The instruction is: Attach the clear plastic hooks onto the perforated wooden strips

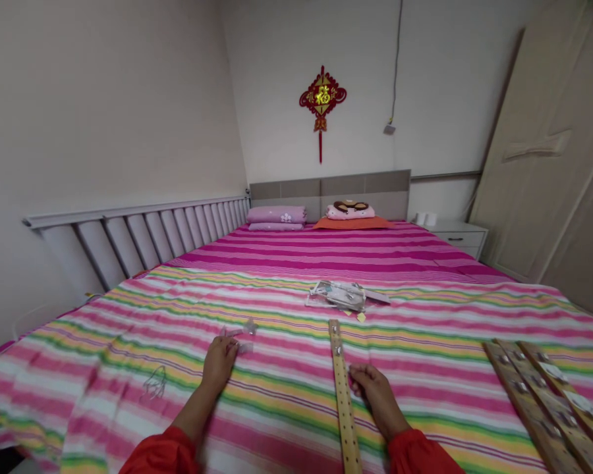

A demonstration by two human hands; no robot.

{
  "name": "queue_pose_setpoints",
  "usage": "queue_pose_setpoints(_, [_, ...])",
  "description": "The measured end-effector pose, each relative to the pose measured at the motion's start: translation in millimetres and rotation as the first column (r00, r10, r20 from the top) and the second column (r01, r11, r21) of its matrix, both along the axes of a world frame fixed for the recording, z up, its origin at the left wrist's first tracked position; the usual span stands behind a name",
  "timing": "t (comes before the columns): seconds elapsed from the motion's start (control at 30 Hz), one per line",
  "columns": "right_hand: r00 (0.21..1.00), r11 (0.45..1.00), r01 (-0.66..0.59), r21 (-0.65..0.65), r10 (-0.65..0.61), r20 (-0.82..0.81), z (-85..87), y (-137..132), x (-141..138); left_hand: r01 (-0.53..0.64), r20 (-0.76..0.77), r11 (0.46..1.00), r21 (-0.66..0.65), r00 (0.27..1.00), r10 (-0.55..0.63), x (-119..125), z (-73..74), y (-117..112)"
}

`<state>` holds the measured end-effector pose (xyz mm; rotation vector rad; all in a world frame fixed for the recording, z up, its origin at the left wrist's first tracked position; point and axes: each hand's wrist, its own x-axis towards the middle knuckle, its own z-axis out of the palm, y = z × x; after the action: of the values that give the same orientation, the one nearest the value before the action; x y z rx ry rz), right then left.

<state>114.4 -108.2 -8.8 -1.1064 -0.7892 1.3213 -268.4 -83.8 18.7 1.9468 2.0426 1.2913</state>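
My left hand [218, 364] lies on the striped bed sheet [286, 309], its fingers curled around a small clear plastic piece [242, 337] at their tips. My right hand [373, 390] rests on the sheet with fingers closed against a long wooden slat with holes [343, 395], gripping its right edge. Both sleeves are red. A clear plastic bag of small parts [338, 294] lies further up the bed beyond the slat's far end.
Three more wooden slats with metal fittings [548, 395] lie at the right. A small wire piece [154, 384] sits at the left. Pillows [277, 215] lie by the headboard. A nightstand [457, 235] and wardrobe [548, 151] stand at the right.
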Motion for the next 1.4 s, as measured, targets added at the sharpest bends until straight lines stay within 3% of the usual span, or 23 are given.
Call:
queue_pose_setpoints(0.1, [1.000, 1.000, 0.000, 0.005, 0.000, -0.014, 0.4, -0.3, 0.0, 0.005, 0.171, 1.000, 0.028, 0.985, -0.010, 5.4, 12.1, -5.8])
queue_pose_setpoints(0.2, [0.999, 1.000, 0.003, 0.006, -0.002, -0.036, 0.1, 0.3, 0.1, 0.058, 0.443, 0.998, -0.019, 0.895, -0.044, 21.4, 26.2, -15.8])
queue_pose_setpoints(0.3, [0.999, 1.000, 0.013, 0.012, -0.012, -0.047, -0.8, 1.7, 1.4, 0.160, 0.719, 0.978, -0.138, 0.695, -0.012, 45.7, 39.4, -33.0])
queue_pose_setpoints(0.4, [0.998, 0.999, 0.030, 0.020, -0.029, -0.052, 1.9, 0.7, 2.3, 0.244, 0.913, 0.943, -0.225, 0.391, 0.116, 72.2, 50.4, -54.7])
queue_pose_setpoints(0.47, [0.998, 0.999, 0.045, 0.021, -0.045, -0.033, 9.6, -3.6, 0.1, 0.312, 0.958, 0.917, -0.249, 0.219, 0.185, 88.3, 56.3, -67.7])
queue_pose_setpoints(0.57, [0.999, 0.997, 0.001, 0.078, -0.005, 0.049, 33.7, -17.0, -10.6, 0.381, 0.966, 0.888, -0.258, 0.090, 0.242, 108.2, 63.5, -82.1])
queue_pose_setpoints(0.67, [0.972, 0.963, -0.197, 0.185, 0.167, 0.163, 66.4, -35.3, -28.0, 0.417, 0.969, 0.875, -0.246, 0.074, 0.237, 124.0, 70.5, -92.2])
queue_pose_setpoints(0.8, [0.933, 0.897, -0.295, 0.330, 0.197, 0.299, 97.7, -57.5, -47.6, 0.491, 0.983, 0.854, -0.173, 0.141, 0.119, 139.7, 80.5, -103.9])
queue_pose_setpoints(1.0, [0.884, 0.787, -0.337, 0.517, 0.075, 0.462, 103.8, -76.0, -53.1, 0.533, 0.941, 0.830, -0.163, 0.337, -0.031, 147.7, 84.5, -116.3])
queue_pose_setpoints(1.1, [0.864, 0.752, -0.362, 0.551, 0.048, 0.502, 105.0, -82.9, -51.6, 0.542, 0.921, 0.820, -0.185, 0.387, -0.049, 148.6, 83.1, -119.0])
queue_pose_setpoints(1.2, [0.852, 0.750, -0.354, 0.559, 0.011, 0.524, 107.2, -88.9, -50.3, 0.547, 0.929, 0.816, -0.188, 0.369, -0.034, 150.1, 81.7, -119.4])
queue_pose_setpoints(1.4, [0.855, 0.762, -0.324, 0.561, -0.019, 0.519, 105.3, -92.6, -48.7, 0.586, 0.976, 0.805, -0.092, 0.214, -0.045, 153.2, 79.2, -119.9])
